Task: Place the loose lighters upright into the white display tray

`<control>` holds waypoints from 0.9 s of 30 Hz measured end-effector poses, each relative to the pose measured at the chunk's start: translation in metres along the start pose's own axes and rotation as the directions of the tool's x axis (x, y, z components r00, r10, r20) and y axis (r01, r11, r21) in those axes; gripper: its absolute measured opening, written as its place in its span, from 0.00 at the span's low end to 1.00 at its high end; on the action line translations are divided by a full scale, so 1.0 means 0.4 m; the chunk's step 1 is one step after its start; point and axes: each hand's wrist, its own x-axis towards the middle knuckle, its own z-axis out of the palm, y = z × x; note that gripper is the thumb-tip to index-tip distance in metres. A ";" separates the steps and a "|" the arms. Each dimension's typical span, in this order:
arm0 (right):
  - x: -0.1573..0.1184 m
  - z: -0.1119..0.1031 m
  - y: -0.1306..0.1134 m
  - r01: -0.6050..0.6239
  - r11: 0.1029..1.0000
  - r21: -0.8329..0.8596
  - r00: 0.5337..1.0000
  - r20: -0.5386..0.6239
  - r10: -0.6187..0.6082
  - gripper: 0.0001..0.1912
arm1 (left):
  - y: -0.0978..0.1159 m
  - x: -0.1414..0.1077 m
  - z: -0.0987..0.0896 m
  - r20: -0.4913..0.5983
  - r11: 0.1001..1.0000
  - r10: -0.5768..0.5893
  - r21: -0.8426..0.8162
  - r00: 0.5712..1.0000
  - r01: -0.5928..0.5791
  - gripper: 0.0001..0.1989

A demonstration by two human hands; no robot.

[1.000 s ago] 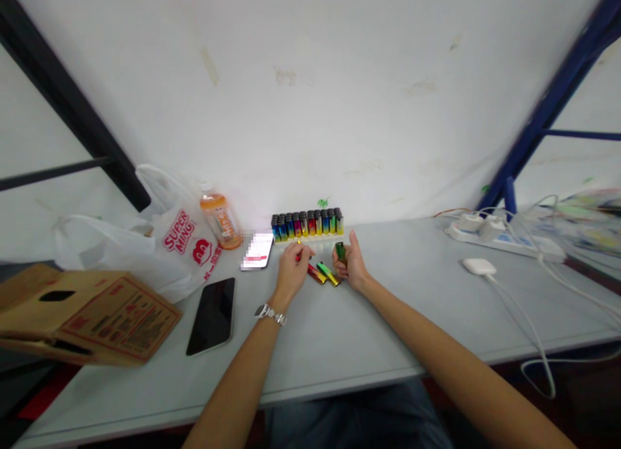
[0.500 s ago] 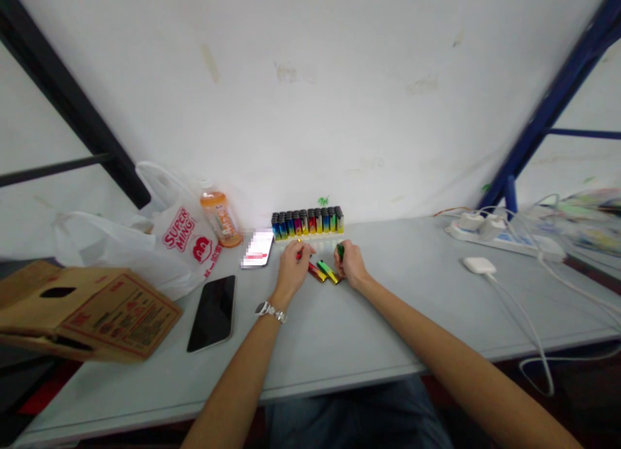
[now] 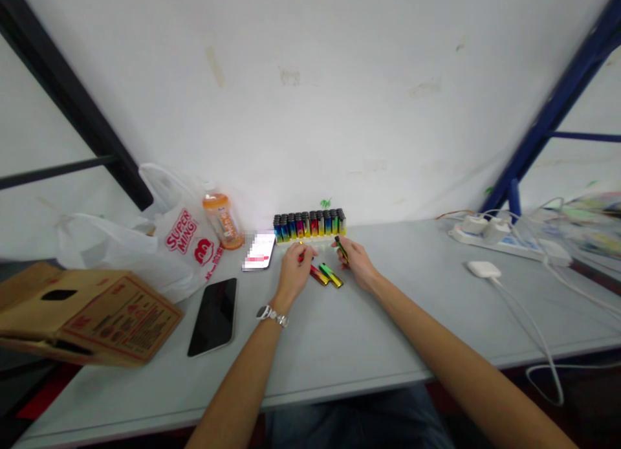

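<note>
Upright lighters (image 3: 310, 225) with black tops stand packed in a pale tray (image 3: 286, 240) against the wall. My left hand (image 3: 295, 266), with a metal-band watch on its wrist, is closed on a red lighter (image 3: 301, 257) just in front of the tray. To its right, my right hand (image 3: 356, 261) pinches a lighter with a black top (image 3: 341, 247), held tilted. Between my hands a red and yellow lighter (image 3: 319, 275) and a green and yellow lighter (image 3: 331, 275) lie side by side on the table.
A lit phone (image 3: 259, 251), a dark phone (image 3: 213, 316), an orange bottle (image 3: 223, 219), a white plastic bag (image 3: 169, 242) and a cardboard box (image 3: 111, 313) are at the left. A power strip (image 3: 514, 242), a white charger (image 3: 484, 269) and cables lie at the right.
My right hand has shifted slightly right and turned, so more of its lighter shows. Both lighters on the table are more exposed. My left hand keeps its grip on the red lighter.
</note>
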 end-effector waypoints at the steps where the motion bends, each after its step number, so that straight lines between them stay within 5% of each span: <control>1: 0.005 -0.006 -0.001 0.041 0.999 -0.023 0.999 -0.002 -0.041 0.28 | 0.000 0.000 0.000 0.003 1.000 0.002 -0.005 1.000 -0.002 0.15; 7: 0.056 -0.039 -0.008 0.263 0.932 -0.251 0.964 0.027 -0.264 0.21 | -0.006 0.001 0.000 -0.005 1.000 0.004 -0.011 1.000 -0.004 0.14; 12: 0.111 -0.055 -0.048 0.468 0.654 -0.594 0.858 0.126 -0.499 0.14 | -0.013 0.002 0.001 0.008 1.000 0.013 -0.011 1.000 -0.012 0.14; 21: 0.212 -0.080 -0.109 0.594 0.396 -0.700 0.791 0.418 -0.448 0.07 | -0.008 0.000 -0.001 0.010 1.000 0.006 -0.012 1.000 -0.005 0.15; 27: 0.235 -0.078 -0.093 0.588 0.441 -0.678 0.806 0.445 -0.391 0.06 | -0.008 0.000 -0.001 0.022 1.000 0.004 0.013 1.000 -0.005 0.15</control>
